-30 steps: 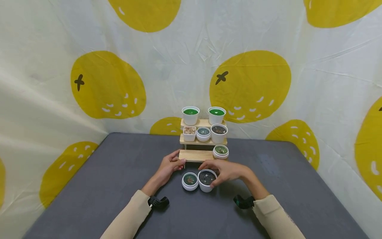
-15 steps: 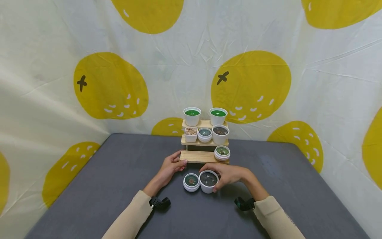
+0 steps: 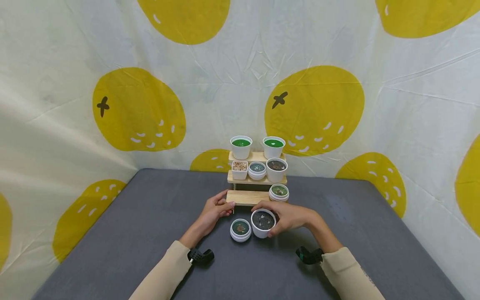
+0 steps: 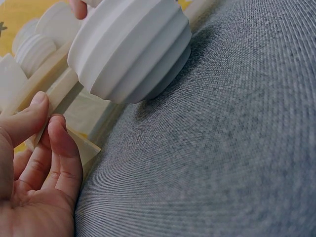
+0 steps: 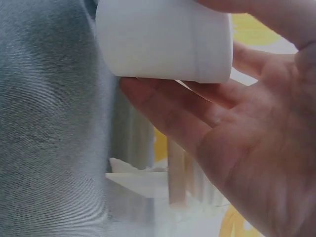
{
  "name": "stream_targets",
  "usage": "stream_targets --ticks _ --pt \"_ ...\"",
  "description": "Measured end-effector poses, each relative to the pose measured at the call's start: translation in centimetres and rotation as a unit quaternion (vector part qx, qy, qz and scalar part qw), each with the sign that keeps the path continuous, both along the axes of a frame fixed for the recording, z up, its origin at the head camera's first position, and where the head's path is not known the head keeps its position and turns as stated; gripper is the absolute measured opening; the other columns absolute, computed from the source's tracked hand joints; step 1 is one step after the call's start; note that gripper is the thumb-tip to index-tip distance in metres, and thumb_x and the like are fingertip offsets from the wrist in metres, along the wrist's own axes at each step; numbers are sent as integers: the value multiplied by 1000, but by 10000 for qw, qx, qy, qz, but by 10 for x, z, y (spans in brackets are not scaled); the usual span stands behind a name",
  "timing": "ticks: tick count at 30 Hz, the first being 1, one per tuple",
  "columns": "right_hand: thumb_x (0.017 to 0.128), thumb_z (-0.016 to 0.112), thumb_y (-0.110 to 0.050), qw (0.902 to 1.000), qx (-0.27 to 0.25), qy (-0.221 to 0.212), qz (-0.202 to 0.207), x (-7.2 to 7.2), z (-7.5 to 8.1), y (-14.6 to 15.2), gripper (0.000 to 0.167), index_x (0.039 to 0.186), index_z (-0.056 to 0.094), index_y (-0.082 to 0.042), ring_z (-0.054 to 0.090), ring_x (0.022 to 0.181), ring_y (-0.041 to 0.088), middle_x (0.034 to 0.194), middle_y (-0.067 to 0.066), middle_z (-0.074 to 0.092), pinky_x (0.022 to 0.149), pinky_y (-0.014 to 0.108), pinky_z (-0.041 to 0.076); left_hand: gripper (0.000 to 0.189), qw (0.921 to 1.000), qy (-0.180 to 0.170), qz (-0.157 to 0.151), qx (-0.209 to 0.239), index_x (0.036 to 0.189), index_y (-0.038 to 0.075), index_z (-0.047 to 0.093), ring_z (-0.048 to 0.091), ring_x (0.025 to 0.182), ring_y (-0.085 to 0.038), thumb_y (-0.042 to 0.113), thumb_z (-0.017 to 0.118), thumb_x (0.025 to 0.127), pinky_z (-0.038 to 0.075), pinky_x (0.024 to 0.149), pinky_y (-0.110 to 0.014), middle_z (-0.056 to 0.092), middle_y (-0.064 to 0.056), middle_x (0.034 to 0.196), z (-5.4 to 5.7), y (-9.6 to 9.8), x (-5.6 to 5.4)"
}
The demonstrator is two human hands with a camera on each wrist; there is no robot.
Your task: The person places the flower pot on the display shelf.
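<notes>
My right hand (image 3: 293, 217) grips a white plastic pot (image 3: 263, 221) with dark, speckled contents, fingers and thumb round its sides. In the right wrist view the pot (image 5: 165, 42) stands out plainly against the grey cloth. My left hand (image 3: 211, 212) pinches the left end of the lowest wooden shelf (image 3: 247, 198) of a stepped stand; the left wrist view shows thumb and fingertips (image 4: 37, 101) on that edge. Between the hands, a ribbed white pot (image 3: 240, 230) with dark green contents sits on the cloth.
A ribbed pot (image 3: 279, 191) stands at the lowest shelf's right end. The middle shelf (image 3: 249, 180) bears a square tub (image 3: 239, 171), a ribbed pot (image 3: 256, 171) and a dark-filled pot (image 3: 276, 171). Two green-filled pots stand on top. A fruit-patterned curtain (image 3: 225, 104) hangs behind.
My right hand has raised the dark-filled pot slightly and brought it nearer the stand, away from the ribbed pot. The left hand keeps its hold on the shelf.
</notes>
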State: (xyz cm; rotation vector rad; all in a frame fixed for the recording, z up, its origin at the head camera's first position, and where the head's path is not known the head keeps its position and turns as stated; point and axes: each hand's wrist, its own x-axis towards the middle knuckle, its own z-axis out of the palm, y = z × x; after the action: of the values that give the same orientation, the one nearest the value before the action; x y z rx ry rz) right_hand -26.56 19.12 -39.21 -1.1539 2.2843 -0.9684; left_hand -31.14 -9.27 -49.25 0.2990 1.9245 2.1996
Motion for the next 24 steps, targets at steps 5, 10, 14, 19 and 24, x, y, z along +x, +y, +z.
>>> stream_targets --ticks 5,10,14,19,24 --pt "80 86 -20 9997 26 19 -253 3 6 -2 72 143 53 -10 54 119 19 136 6 59 101 26 45 77 10000 -8 -7 8 161 6 33 66 79 -10 12 74 96 56 70 -22 69 -4 93 -1 -1 0" --pt "82 84 -23 9994 -25 -31 -340 8 14 -6 71 145 51 -17 54 120 20 137 5 56 100 26 46 77 10000 15 -43 26 161 5 33 65 79 -9 12 73 96 56 69 -21 69 0 90 -2 -1 -1" --pt "84 83 -24 9995 -78 100 -278 11 19 -8 69 144 51 -19 53 122 21 137 4 56 102 27 45 76 10000 -2 -21 65 161 4 34 65 78 -9 12 74 96 56 68 -21 70 0 89 -3 0 -1" --pt "85 83 -24 9994 -51 61 -350 14 27 -11 71 146 49 -16 53 123 21 140 5 55 102 27 45 74 10000 -3 -12 96 160 5 36 65 77 -9 12 74 96 56 68 -21 70 0 89 -4 0 -1" --pt "85 84 -25 9983 -70 -5 -585 12 39 -11 76 149 47 -12 56 119 22 140 6 57 99 33 50 75 9999 28 -23 128 160 4 35 65 77 -9 10 73 96 55 67 -21 70 0 89 -5 1 -2"
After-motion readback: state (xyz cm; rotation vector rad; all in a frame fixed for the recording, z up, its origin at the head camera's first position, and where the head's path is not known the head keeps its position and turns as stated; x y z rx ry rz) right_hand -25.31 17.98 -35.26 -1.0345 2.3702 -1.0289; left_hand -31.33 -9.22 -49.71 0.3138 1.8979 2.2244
